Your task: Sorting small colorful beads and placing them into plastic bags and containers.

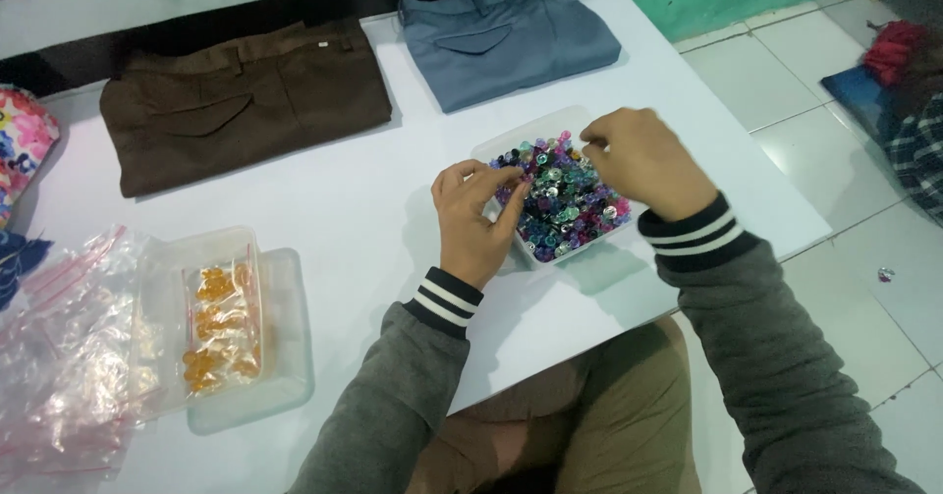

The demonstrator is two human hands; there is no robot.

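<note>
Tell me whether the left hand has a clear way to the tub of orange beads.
Probably yes. The left hand rests at the edge of the bead tray, and only bare white table lies between it and the tub of orange beads to its left. The tub is open on top.

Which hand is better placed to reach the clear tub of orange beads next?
Left. The left hand rests at the near-left edge of the clear plastic box of mixed coloured beads, on the side facing the clear tub of orange beads. The right hand is on the far side.
</note>
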